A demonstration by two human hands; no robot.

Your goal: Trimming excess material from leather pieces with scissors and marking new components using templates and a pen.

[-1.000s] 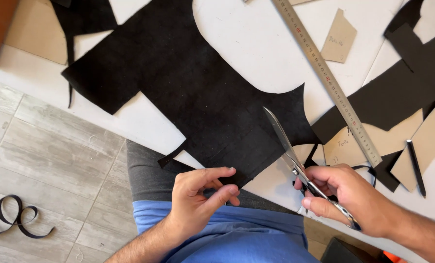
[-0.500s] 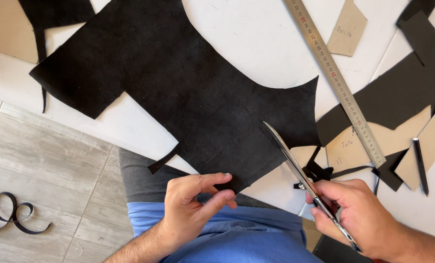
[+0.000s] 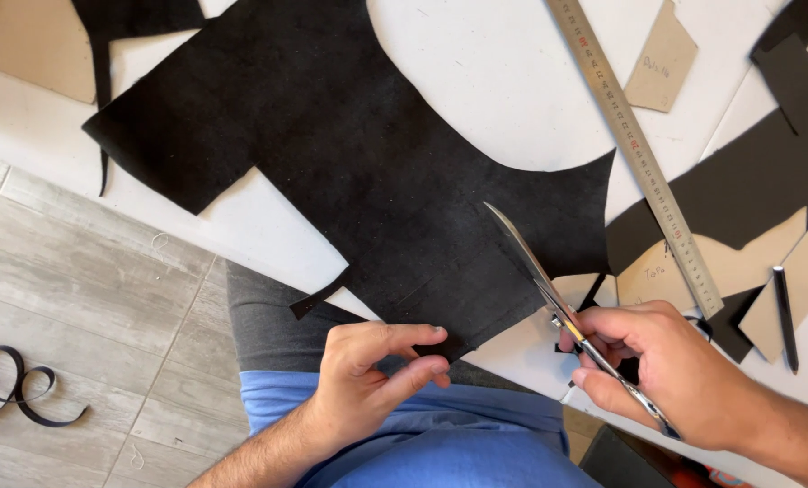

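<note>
- the right hand [image 3: 671, 370] is closed around the handles of a pair of metal scissors [image 3: 567, 312]; the fingers are curled tight on them.
- the blades of the scissors are pressed together and point up and to the left, lying over the lower right part of a big black sheet of leather [image 3: 368, 172].
- the black sheet lies flat on a white table [image 3: 485, 81]; its lower edge reaches over the table's border, above the person's lap.
- the left hand [image 3: 368, 384] pinches the lower edge of the black sheet between thumb and the other fingers, which are stretched and held together.
- a thin black strip [image 3: 318, 298] hangs from the sheet's lower edge, just left of the left hand.
- a long metal ruler [image 3: 634, 149] lies slanted on the table, to the right of the scissors, apart from them.
- tan card pieces [image 3: 662, 59] and more black offcuts [image 3: 747, 190] lie around the ruler.
- a curled black band [image 3: 15, 389] lies on the grey tile floor [image 3: 79, 298], well apart from the hands.
</note>
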